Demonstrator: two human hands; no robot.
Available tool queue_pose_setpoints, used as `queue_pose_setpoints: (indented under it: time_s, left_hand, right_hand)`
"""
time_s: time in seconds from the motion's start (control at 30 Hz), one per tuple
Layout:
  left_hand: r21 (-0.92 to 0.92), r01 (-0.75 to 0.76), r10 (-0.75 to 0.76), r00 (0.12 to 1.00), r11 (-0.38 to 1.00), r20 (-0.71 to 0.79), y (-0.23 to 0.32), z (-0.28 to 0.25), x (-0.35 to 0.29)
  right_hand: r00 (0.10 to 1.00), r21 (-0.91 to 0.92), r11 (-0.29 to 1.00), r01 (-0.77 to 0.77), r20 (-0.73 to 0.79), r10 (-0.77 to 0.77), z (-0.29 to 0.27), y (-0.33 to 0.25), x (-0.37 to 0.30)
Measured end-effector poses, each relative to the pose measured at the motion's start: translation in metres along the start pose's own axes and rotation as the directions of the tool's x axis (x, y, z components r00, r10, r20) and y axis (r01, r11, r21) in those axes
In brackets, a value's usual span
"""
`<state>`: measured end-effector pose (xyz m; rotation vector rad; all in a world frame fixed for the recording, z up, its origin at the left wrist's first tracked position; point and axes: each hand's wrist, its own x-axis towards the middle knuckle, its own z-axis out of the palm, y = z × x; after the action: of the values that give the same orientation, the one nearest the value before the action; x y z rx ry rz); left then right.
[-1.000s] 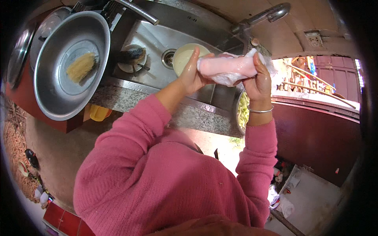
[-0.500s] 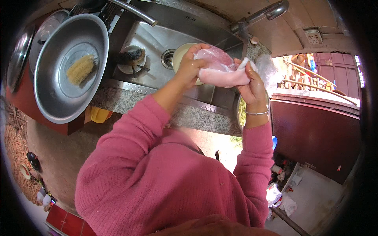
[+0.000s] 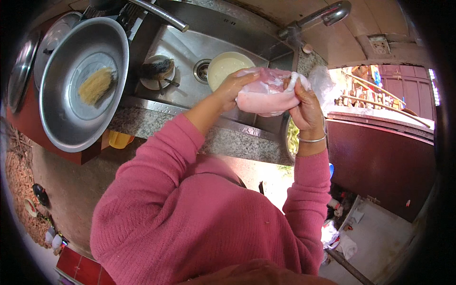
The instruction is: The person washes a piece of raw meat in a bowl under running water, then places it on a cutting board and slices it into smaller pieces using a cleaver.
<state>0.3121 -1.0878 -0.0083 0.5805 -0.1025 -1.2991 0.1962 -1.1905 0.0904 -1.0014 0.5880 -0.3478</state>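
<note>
Left hand and right hand clamp raw meat at the sink, pale bowl at the meat's ten o'clock; any turn likely calls for both grips.

Narrow lane over drain, between plate and cream bowl. Meat fills space between left hand and right hand. Metal tube juts over sink.
</note>
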Motion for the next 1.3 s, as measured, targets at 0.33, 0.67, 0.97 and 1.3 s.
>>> queue_pose_setpoints:
  time_s: [0.33, 0.67, 0.97, 1.3]
  left_hand:
    - [0.158, -0.146, 0.182, 0.953, 0.976, -0.243, -0.031, -0.015, 0.018]
    - [0.216, 0.124, 0.023, 0.819, 0.968, -0.573, -0.038, -0.059, 0.015]
    - [-0.224, 0.154, -0.12, 0.98, 0.962, 0.156, -0.031, -0.013, 0.02]
    - [-0.225, -0.184, 0.094, 0.928, 0.957, -0.361, -0.02, -0.013, 0.045]
  right_hand:
    - [0.995, -0.045, 0.999, 0.013, 0.101, -0.008, -0.01, -0.005, -0.003]
    - [0.977, -0.31, 0.95, -0.042, 0.187, 0.105, -0.008, -0.02, -0.007]
    - [0.959, -0.435, 0.9, -0.015, 0.25, 0.137, -0.009, -0.035, -0.018]
    - [0.971, -0.552, 0.832, -0.062, 0.16, 0.178, -0.018, -0.024, -0.028]
